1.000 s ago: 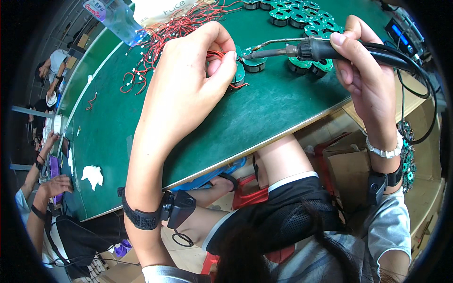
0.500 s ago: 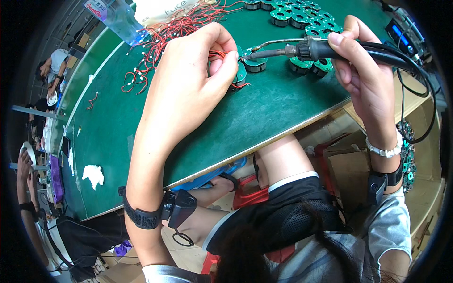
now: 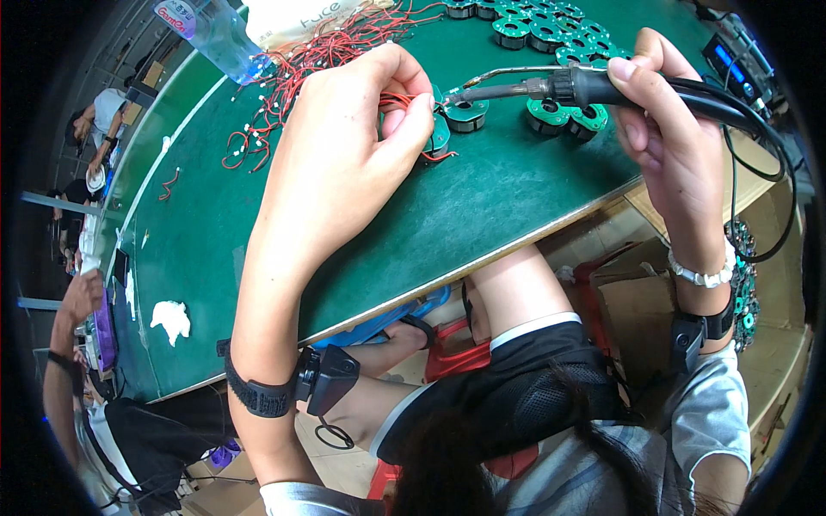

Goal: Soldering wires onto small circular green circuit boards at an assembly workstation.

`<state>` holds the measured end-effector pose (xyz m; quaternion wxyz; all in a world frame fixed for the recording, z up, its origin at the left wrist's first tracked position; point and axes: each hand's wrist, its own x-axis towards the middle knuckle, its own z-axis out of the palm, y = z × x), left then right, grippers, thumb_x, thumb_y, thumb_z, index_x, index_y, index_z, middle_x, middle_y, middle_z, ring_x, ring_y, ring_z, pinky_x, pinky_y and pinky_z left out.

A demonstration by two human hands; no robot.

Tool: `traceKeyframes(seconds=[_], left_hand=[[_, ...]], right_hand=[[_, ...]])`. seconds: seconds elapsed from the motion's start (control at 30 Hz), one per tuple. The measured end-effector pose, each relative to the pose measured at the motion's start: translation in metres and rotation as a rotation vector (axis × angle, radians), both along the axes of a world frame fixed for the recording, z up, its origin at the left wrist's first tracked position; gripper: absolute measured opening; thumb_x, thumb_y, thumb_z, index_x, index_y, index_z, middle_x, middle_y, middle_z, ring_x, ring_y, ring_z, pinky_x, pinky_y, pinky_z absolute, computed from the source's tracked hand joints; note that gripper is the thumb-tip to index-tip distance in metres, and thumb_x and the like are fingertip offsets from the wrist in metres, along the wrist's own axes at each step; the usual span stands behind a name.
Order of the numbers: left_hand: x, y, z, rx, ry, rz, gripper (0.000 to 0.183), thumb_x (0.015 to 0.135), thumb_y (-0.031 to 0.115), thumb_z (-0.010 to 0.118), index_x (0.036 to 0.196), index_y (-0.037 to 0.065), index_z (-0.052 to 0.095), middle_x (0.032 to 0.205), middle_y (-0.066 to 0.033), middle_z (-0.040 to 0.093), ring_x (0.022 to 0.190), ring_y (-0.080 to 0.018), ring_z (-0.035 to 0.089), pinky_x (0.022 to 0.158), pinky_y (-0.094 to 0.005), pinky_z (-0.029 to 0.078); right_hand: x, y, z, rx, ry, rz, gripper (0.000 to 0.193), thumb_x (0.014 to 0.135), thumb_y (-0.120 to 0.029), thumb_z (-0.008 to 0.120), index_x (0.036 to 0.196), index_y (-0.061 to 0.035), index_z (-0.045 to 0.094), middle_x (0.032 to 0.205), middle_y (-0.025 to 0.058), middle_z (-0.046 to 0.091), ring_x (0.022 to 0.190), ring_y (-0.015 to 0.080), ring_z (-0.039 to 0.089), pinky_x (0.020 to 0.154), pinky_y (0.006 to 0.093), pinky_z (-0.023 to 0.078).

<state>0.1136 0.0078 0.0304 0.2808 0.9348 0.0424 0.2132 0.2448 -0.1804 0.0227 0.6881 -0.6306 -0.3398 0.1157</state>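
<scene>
My right hand (image 3: 661, 116) is closed around the black handle of a soldering iron (image 3: 564, 87), with a thin metal tube running above its shaft. The tip reaches the edge of a round green circuit board (image 3: 440, 136) beside my left fingertips. My left hand (image 3: 344, 129) pinches several red wires (image 3: 395, 100) over that board and hides part of it. Just right of it sits another round board part (image 3: 467, 118), below the iron's shaft. Whether the tip touches metal is too small to tell.
A tangle of red wires with white connectors (image 3: 301, 90) lies beyond my left hand, by a clear bottle (image 3: 219, 43). More round green boards (image 3: 546, 34) cluster at the back. White crumpled tissue (image 3: 170, 321) lies at left. A lit blue-display unit (image 3: 730, 64) stands right. Co-workers sit far left.
The soldering iron and my right hand have shifted slightly to the right. My left hand stays nearly still. At the left edge, a co-worker's hand has moved up.
</scene>
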Motion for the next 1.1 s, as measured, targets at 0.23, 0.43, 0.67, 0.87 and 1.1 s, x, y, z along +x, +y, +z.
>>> traceKeyframes(seconds=[0.23, 0.43, 0.67, 0.87, 1.1], left_hand=[[0.0008, -0.0025, -0.0022, -0.019, -0.021, 0.018, 0.008, 0.084, 0.005, 0.052, 0.08, -0.003, 0.049, 0.069, 0.0008, 0.046, 0.059, -0.0022, 0.035, 0.048, -0.0179, 0.029], [-0.0005, -0.004, -0.002, 0.016, -0.047, 0.054, 0.009, 0.083, 0.005, 0.053, 0.081, -0.003, 0.049, 0.067, -0.0002, 0.047, 0.058, -0.0029, 0.038, 0.048, -0.0186, 0.031], [0.0013, -0.0026, -0.0041, -0.009, -0.056, 0.035, 0.01, 0.084, 0.006, 0.052, 0.081, -0.003, 0.049, 0.067, -0.0015, 0.049, 0.059, -0.0043, 0.041, 0.051, -0.0195, 0.035], [0.0013, -0.0021, -0.0034, 0.01, -0.057, 0.022, 0.011, 0.084, 0.007, 0.052, 0.082, -0.003, 0.05, 0.068, -0.0021, 0.05, 0.06, -0.0048, 0.043, 0.052, -0.0199, 0.036], [-0.0005, -0.0044, -0.0024, 0.006, -0.049, 0.047, 0.012, 0.084, 0.009, 0.052, 0.082, -0.003, 0.051, 0.067, -0.0017, 0.05, 0.06, -0.0044, 0.043, 0.051, -0.0196, 0.036]], right_hand=[[-0.0009, -0.0051, 0.0038, 0.038, 0.012, -0.004, 0.016, 0.086, -0.015, 0.054, 0.074, -0.0118, 0.042, 0.049, -0.0074, 0.032, 0.04, -0.0007, 0.026, 0.037, 0.0159, 0.017], [-0.002, -0.0052, 0.0035, 0.06, -0.005, 0.002, 0.017, 0.085, -0.015, 0.054, 0.073, -0.0115, 0.042, 0.049, -0.0074, 0.033, 0.04, -0.0004, 0.026, 0.037, 0.0165, 0.017], [-0.0023, -0.0006, 0.0009, -0.003, 0.0, 0.001, 0.018, 0.084, -0.017, 0.056, 0.072, -0.012, 0.043, 0.047, -0.0069, 0.034, 0.039, -0.0002, 0.027, 0.037, 0.0165, 0.017], [-0.0023, 0.0012, 0.0005, -0.01, 0.002, 0.016, 0.02, 0.084, -0.018, 0.056, 0.071, -0.0122, 0.043, 0.047, -0.0068, 0.034, 0.038, -0.0003, 0.027, 0.036, 0.0161, 0.017], [-0.0023, 0.0026, -0.0025, 0.006, -0.009, 0.015, 0.02, 0.084, -0.018, 0.057, 0.07, -0.0124, 0.043, 0.047, -0.0069, 0.035, 0.038, -0.0006, 0.027, 0.035, 0.0154, 0.017]])
